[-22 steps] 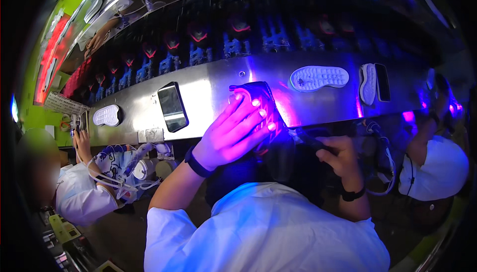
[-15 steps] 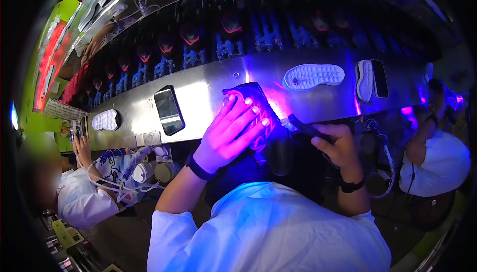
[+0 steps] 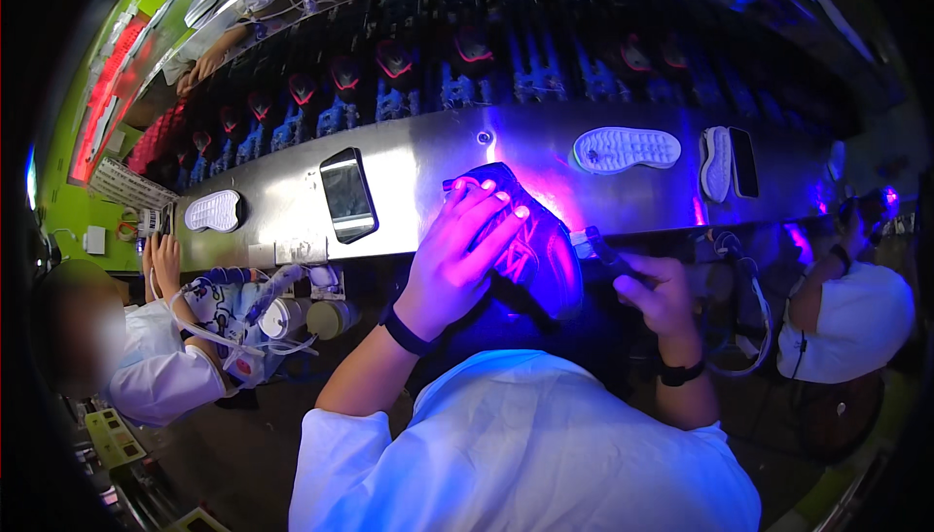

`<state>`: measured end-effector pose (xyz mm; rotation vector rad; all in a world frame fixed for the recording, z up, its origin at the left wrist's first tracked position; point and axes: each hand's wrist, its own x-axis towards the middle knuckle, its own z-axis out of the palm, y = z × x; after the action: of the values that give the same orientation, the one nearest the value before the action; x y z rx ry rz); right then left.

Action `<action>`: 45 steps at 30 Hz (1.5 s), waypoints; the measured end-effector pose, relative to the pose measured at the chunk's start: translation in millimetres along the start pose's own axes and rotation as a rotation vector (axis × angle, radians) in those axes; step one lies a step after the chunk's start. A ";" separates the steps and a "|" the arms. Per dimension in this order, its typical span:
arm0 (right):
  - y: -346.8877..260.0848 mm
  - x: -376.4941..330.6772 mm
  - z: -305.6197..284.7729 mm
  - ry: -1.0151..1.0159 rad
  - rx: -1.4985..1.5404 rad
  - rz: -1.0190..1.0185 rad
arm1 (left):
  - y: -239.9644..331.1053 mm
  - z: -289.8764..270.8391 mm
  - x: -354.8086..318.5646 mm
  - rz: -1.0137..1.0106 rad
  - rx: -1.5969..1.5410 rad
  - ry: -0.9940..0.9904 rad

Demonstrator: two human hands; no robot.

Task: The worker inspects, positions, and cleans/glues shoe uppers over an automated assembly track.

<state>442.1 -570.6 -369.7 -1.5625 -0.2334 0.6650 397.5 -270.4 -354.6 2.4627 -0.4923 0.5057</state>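
Under violet light, my left hand (image 3: 455, 258) is closed over the heel end of a dark laced shoe upper (image 3: 553, 265), its fingers wrapped across the opening. The toe points toward me, past the near edge of the metal bench. My right hand (image 3: 662, 291) grips the dark handle of a brush (image 3: 603, 250). Its pale bristle end lies at the right side of the shoe; whether it touches cannot be made out. The palm of my left hand hides part of the upper.
On the metal bench (image 3: 282, 177) lie a phone (image 3: 348, 196), a white sole (image 3: 628, 150), another sole (image 3: 715, 164) beside a second phone (image 3: 743, 164), and a sole (image 3: 212, 211) far left. Behind runs a conveyor (image 3: 525, 46) carrying dark shoes. People sit at both sides; white pots (image 3: 284, 318) stand left.
The shoe has turned, so its laces and right side now show more, lit violet. The brush has shifted slightly along with my right hand. The whole view has moved a little.
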 end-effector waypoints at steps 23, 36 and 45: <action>19.1 -13.7 21.0 0.165 -0.084 -0.035 | 20.5 3.7 -14.4 -0.529 0.106 -0.067; -2.2 40.6 -4.8 0.096 -0.350 -0.245 | 3.2 -3.2 3.3 -0.634 -0.349 -0.227; 19.0 47.0 6.2 0.081 0.047 0.069 | 3.1 8.7 -0.5 -0.787 -0.608 -0.285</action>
<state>472.1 -543.0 -400.5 -1.5546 -0.1035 0.6553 397.8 -277.9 -360.1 1.9143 0.2175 -0.2876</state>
